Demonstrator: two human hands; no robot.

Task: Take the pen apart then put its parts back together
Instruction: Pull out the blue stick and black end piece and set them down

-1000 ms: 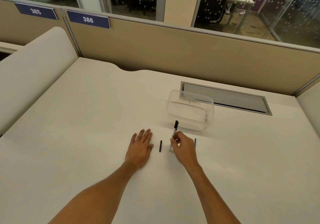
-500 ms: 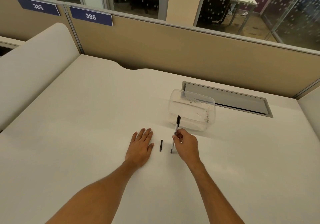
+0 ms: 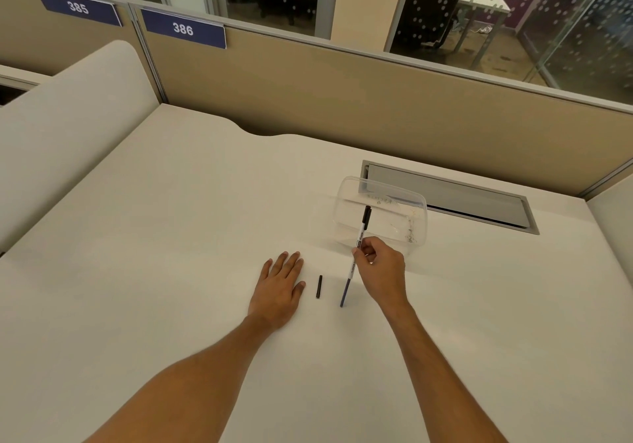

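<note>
A wide, off-white counter is seen from above, backed by a tan partition panel on which blue number plates reading 385 and 386 are fixed. A grey rectangular recessed hatch is set into the counter beyond the right hand's fingers. A clear plastic tub is placed just beyond those fingers, in front of the hatch.

The left hand is laid flat on the counter, palm down, with its fingers spread open and nothing gripped. The right hand is raised a little, and its fingers are closed around the middle of a slim white-barrelled pen with a black upper end. The pen is held steeply tilted, its dark lower tip touching the counter below the fingers and its black end leaning toward the tub. A short black pen piece lies on the counter between the two hands, just beside the left thumb and apart from the pen's tip.
</note>
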